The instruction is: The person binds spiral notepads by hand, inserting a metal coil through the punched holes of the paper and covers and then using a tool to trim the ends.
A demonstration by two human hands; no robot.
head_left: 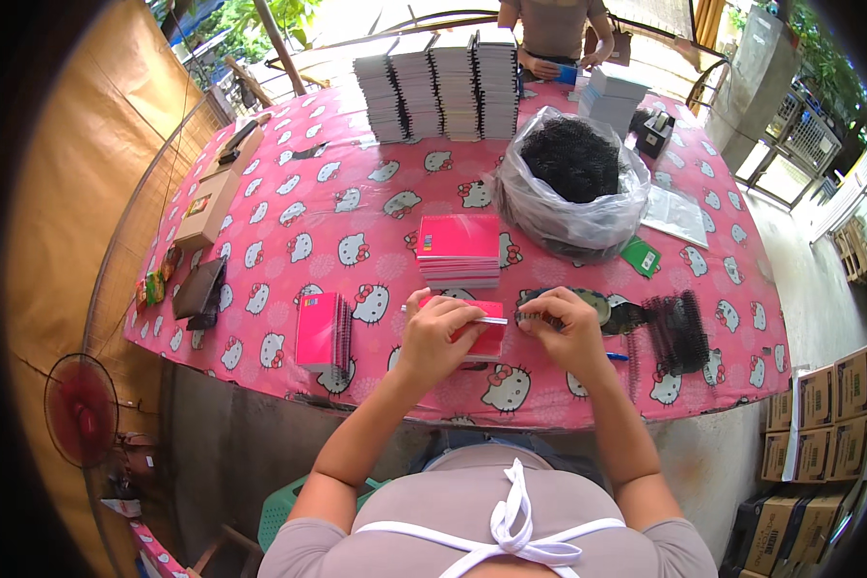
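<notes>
My left hand [441, 332] is closed on a small pink-red notebook [491, 337], whose white page edges face up between thumb and fingers. Just to its right my right hand [561, 323] pinches a dark binding coil [524, 318], mostly hidden by the fingers. A gap lies between coil and notebook. Beyond the hands sits a stack of pink-red notebooks [460, 239]. By my left forearm lies a pile of coil-bound pink-red notebooks [320, 330]. Right of my right hand is a heap of black coils [679, 332], with a blue pen [617, 356] nearer.
A clear plastic bag [588, 241] full of black coils stands beyond my right hand. Tall stacks of bound notebooks [438, 87] rise at the back, where another person [559, 39] handles something blue. A cardboard box [210, 207] and a brown wallet-like item [198, 289] lie at the left.
</notes>
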